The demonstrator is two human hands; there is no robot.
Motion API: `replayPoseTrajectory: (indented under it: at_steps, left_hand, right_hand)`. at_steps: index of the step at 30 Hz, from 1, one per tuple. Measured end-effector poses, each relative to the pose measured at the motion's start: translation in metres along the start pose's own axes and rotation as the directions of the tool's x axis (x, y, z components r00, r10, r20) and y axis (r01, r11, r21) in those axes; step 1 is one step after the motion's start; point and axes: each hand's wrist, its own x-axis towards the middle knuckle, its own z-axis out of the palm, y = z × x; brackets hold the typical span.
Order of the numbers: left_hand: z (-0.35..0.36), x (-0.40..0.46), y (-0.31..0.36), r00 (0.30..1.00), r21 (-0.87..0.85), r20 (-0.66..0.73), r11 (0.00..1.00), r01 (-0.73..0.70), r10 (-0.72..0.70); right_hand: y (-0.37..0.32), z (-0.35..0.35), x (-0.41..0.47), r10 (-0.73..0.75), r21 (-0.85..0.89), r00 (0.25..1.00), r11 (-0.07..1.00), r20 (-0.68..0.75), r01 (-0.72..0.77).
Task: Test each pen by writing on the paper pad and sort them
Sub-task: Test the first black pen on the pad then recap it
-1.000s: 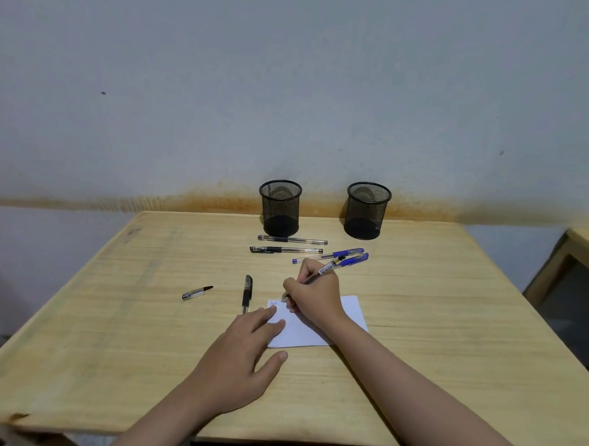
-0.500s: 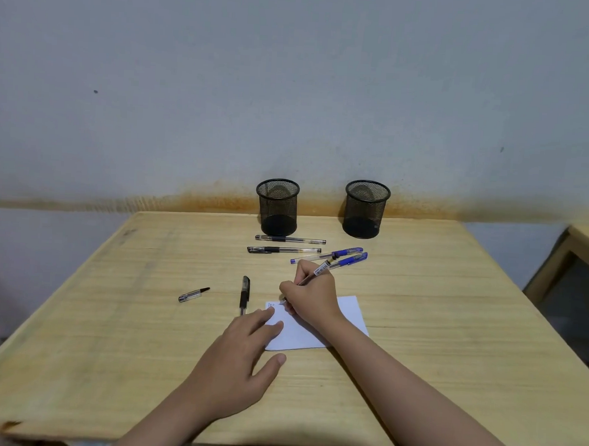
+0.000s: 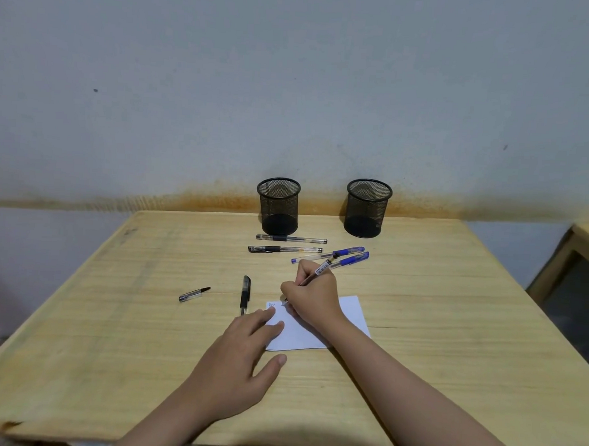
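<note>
One pen [image 3: 321, 269] gripped in right hand [image 3: 311, 297], tip on paper pad [image 3: 346, 322] at frame centre; left hand [image 3: 241, 366] flat, empty, pinning pad's left edge.

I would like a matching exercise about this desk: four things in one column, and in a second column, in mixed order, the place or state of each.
Things:
1. left hand
2. right hand
3. loose pen cap
4. two mesh cups

Places or states:
A. lying alone on the table, left of the paper pad
B. standing upright at the far edge, near the wall
C. flat, fingertips on the pad's left edge
D. closed around a pen, its tip on the pad

Pairs: 1-C, 2-D, 3-A, 4-B
</note>
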Motion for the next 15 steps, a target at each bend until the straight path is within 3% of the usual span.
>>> replayPoseTrajectory:
  at_steps: [9,15]
  left_hand:
    - [-0.0008,-0.0003,0.0005,1.0,-0.014,-0.008,1.0,0.005,-0.005]
    - [-0.0006,0.0005,0.0008,1.0,-0.015,-0.01,1.0,0.002,-0.002]
  right_hand:
    - [0.0011,0.0,-0.0013,0.006,0.005,0.998,1.0,-0.06,-0.005]
    - [-0.0024,-0.0018,-0.0019,0.006,0.007,1.0,1.0,-0.019,-0.006]
